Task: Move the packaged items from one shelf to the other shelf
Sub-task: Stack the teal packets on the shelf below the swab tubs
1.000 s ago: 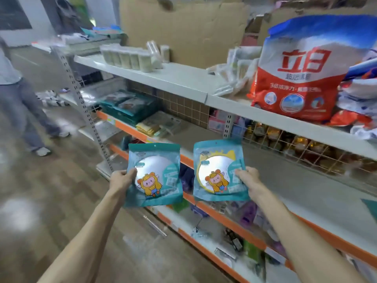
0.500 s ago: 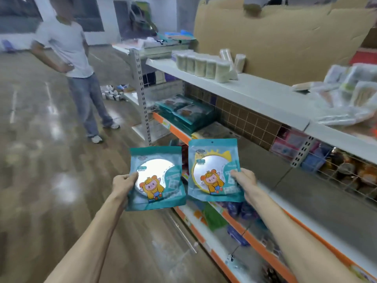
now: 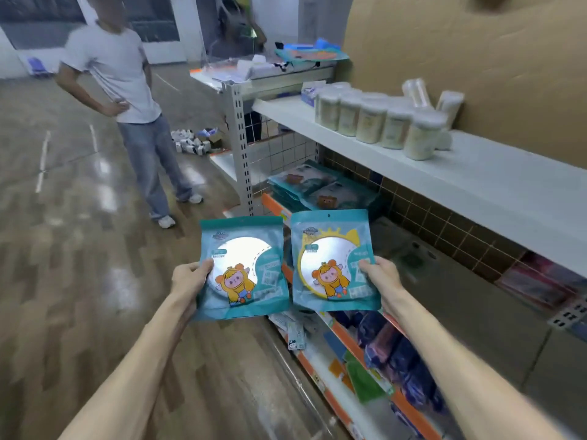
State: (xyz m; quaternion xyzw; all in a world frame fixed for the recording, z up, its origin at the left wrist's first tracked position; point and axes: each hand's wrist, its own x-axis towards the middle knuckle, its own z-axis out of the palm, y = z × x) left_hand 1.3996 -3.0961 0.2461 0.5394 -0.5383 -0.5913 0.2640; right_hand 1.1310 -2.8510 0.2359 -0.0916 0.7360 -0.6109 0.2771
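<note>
My left hand [image 3: 189,278] grips a teal mirror packet [image 3: 244,268] by its left edge, thumb on the front. My right hand [image 3: 379,277] grips a second teal mirror packet [image 3: 333,260], with a yellow-rimmed mirror, by its right edge. Both packets are held upright, side by side, in front of the orange-edged middle shelf [image 3: 460,300]. A stack of similar teal packets [image 3: 320,188] lies at the far left end of that shelf.
The white upper shelf [image 3: 476,176] carries a row of pale jars [image 3: 374,120]. Dark and green packets [image 3: 390,354] fill the lower shelf. A person in a white shirt [image 3: 127,100] stands on the wooden floor at left. Cardboard [image 3: 476,58] backs the shelving.
The view has swung left along the shelving; the teal stack and the standing person are now nearer the centre. Both hands keep holding their packets the same way.
</note>
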